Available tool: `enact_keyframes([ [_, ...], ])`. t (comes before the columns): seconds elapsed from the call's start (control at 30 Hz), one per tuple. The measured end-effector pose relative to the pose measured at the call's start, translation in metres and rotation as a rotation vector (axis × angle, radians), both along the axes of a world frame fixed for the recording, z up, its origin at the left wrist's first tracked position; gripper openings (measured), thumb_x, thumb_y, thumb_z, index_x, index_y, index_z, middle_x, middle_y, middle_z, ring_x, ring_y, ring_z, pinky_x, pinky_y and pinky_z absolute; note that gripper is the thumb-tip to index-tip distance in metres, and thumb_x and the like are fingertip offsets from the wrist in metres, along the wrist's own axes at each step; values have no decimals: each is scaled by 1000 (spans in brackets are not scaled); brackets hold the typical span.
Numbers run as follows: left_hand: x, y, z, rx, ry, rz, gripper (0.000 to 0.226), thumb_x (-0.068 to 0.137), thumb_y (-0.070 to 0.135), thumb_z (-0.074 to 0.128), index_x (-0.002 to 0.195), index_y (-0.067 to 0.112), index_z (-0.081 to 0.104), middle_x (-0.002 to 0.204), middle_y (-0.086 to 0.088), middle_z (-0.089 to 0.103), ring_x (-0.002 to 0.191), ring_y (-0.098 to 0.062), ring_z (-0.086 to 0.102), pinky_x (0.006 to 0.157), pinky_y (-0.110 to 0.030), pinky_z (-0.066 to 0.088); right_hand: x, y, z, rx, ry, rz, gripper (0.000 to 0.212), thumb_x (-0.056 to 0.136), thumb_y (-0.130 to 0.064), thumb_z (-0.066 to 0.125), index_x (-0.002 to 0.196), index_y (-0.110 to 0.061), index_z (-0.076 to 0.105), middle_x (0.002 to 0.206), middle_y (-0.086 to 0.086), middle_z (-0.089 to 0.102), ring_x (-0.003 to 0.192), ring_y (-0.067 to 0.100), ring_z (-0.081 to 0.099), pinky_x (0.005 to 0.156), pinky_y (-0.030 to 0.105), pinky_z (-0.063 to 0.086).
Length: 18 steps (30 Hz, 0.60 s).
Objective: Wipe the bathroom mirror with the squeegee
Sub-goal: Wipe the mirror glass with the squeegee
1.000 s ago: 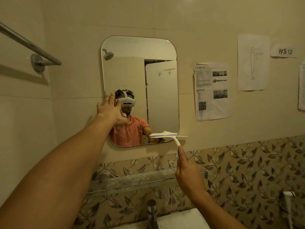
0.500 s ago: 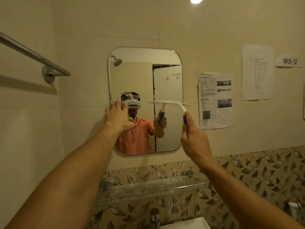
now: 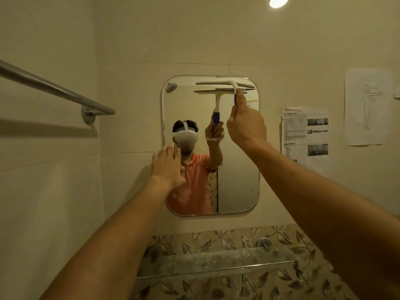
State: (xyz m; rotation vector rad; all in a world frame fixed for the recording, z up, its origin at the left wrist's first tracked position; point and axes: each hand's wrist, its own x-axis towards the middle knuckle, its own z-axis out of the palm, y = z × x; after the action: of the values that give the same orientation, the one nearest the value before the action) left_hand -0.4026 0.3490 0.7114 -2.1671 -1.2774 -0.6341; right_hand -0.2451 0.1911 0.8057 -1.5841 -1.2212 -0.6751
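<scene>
Up at the top edge of the mirror (image 3: 238, 180) now, going by the head view. Got the squeegee (image 3: 225, 83) parked right under the upper rim, over on the right half, with a level white blade that seems to be touching the glass. Gripped by the blue handle in the right hand (image 3: 246, 124), with fingers curled round it and the arm stretched up and far. Left hand (image 3: 167, 165) laid flat on the mirror's left edge about halfway down, straight-fingered, just bracing and holding nothing.

Big change from a second ago: was down by the bottom right corner, then at mid-height half a second back, and now all the way up. Same spot for the left hand throughout. Reads like a reset rather than a wipe stroke, so probably lining up a fresh downward pull on the right side. Needs even pressure on the way down to dodge streaks. Can't tell how much glass is already done, no obvious water showing.

Off to the left, a towel rail (image 3: 54, 89). To the right, taped papers (image 3: 305, 131). Near and below, a glass shelf (image 3: 216, 263).
</scene>
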Motion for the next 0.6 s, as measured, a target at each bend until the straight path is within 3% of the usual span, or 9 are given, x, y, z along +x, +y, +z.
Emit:
enact_keyframes([
  [0.17, 1, 4, -2, 8, 6, 13, 113, 75, 61, 67, 159, 13, 9, 162, -13, 3, 150, -32, 6, 122, -49, 17, -3, 13, 11, -84, 15, -31, 68, 107, -16, 40, 163, -30, 5, 94, 20, 62, 57, 13, 45, 47, 26, 29],
  [0.3, 2, 4, 2, -13, 31, 30, 113, 75, 61, 67, 158, 12, 8, 164, -14, 3, 150, -34, 8, 121, -52, 18, -4, 24, 2, -83, 11, -42, 70, 105, -14, 44, 163, -28, 6, 85, 10, 59, 57, 14, 48, 48, 26, 34],
  [0.6, 1, 3, 5, -28, 56, 38, 110, 72, 60, 65, 158, 12, 14, 163, -16, 7, 149, -36, 11, 119, -52, 22, -2, 23, -34, -119, 34, -58, 71, 105, -17, 45, 162, -30, 4, 81, 10, 58, 57, 16, 50, 48, 28, 38],
])
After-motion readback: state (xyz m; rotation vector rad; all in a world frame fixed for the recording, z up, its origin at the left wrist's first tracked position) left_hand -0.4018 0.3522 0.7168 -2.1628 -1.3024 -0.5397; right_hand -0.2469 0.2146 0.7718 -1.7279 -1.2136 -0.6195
